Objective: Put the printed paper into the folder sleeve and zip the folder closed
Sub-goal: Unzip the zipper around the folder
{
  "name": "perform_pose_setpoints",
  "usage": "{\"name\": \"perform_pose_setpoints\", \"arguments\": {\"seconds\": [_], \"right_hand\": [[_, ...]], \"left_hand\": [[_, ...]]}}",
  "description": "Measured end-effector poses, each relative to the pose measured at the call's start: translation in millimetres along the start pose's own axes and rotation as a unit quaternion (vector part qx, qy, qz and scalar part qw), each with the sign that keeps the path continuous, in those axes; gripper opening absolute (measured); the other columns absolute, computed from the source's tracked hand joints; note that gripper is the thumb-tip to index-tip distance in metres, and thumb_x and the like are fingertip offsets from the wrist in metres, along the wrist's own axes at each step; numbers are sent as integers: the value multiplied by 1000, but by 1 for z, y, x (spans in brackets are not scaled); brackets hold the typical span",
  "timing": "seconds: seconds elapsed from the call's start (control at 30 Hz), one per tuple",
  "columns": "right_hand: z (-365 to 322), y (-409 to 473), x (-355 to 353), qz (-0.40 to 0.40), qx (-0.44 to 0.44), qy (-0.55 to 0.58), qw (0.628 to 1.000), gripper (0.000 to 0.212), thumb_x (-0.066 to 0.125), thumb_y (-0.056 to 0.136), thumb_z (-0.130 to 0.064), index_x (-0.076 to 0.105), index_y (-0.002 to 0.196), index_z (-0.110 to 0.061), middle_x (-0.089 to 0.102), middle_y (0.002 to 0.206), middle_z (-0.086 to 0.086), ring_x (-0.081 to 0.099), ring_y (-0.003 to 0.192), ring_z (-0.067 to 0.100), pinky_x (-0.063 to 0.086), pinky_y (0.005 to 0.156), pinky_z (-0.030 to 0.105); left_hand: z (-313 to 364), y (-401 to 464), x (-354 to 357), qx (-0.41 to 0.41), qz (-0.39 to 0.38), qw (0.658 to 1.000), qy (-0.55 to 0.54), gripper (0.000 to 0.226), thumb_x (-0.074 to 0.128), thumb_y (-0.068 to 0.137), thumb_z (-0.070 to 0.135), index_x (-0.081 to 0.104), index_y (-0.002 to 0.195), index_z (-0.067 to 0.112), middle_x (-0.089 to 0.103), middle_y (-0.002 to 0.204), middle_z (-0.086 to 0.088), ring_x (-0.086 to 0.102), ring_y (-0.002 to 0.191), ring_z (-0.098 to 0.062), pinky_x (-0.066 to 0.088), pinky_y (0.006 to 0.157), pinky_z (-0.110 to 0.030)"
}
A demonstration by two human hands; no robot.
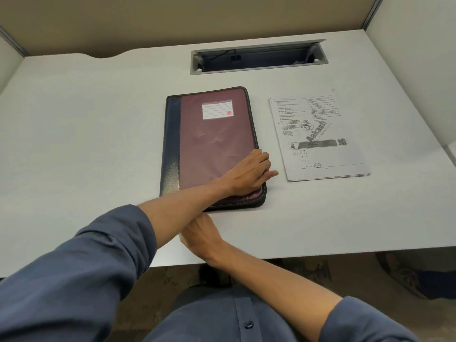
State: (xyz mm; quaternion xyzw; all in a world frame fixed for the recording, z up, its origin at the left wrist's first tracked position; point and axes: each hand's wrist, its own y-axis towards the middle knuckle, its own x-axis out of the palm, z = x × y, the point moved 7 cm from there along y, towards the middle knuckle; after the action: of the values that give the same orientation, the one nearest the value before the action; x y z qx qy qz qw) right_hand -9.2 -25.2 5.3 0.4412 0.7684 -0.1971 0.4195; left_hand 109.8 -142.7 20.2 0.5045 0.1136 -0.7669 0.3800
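The folder (212, 144) is shown closed, pressed under the flat, spread left hand (246, 177); the printed paper (318, 137) lies uninserted beside it, and the grip of the right hand (199, 233) cannot be told.

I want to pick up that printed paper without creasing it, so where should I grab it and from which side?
Take the printed paper by its near right corner, coming in from the right. It lies flat and clear of the folder, and that corner looks slightly fanned, which probably gives fingertips an edge to slide under.
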Motion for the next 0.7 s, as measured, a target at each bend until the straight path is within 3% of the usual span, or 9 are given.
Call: {"name": "perform_pose_setpoints", "arguments": {"seconds": [0.13,0.27,0.37,0.43,0.5,0.57,0.63,0.7], "right_hand": [[0,0,1,5,-10,44,999,16,52,80,16,56,94,9,60,81,27,57,69,43,51,63,51],[1,-2,-10,38,-18,49,998,9,56,81,11,56,74,6,57,61,23,54,53,42,44,47,39],[15,-11,-26,75,-6,16,997,22,65,85,-17,61,72,0,63,62,16,58,53,34,41,46,33],[36,-25,-52,162,3,-7,987,19,66,85,-25,65,76,-8,66,66,7,60,56,24,45,46,29],[68,-42,-81,252,58,-26,966,13,61,88,-28,66,87,-16,65,74,-3,58,64,13,44,50,22],[109,-57,-104,301,166,-24,939,19,60,88,-31,64,104,-20,66,93,-6,58,81,8,43,61,15],[142,-62,-108,278,266,-6,923,35,59,90,-36,58,121,-19,62,116,-3,57,103,13,52,77,26],[158,-60,-103,225,322,30,919,48,56,92,-43,53,132,-16,58,127,0,55,115,17,52,91,39]], "left_hand": [[-1,-1,5,3,-2,1000,10,34,52,99,25,52,74,2,49,81,-13,44,80,-28,41,84,-39],[-7,-2,7,-4,-15,1000,27,36,52,99,28,55,75,1,53,87,-14,48,86,-29,40,86,-34],[-11,-3,3,-12,-10,1000,7,28,55,97,27,62,89,1,58,107,-15,51,109,-31,40,99,-36],[-24,-8,-14,-54,44,997,-35,26,58,95,26,65,103,3,58,118,-13,48,123,-28,36,108,-37],[-50,-21,-35,-125,102,986,-52,27,57,95,28,65,107,6,57,119,-9,49,120,-23,36,108,-40],[-76,-44,-50,-189,129,973,-28,28,56,94,30,65,108,7,55,121,-9,49,118,-22,38,106,-44],[-93,-67,-51,-229,97,968,29,34,53,95,34,61,119,10,50,131,-10,43,128,-25,32,111,-50],[-101,-86,-43,-255,46,963,76,45,46,98,43,51,136,19,38,149,-8,27,143,-26,14,119,-55]]}}
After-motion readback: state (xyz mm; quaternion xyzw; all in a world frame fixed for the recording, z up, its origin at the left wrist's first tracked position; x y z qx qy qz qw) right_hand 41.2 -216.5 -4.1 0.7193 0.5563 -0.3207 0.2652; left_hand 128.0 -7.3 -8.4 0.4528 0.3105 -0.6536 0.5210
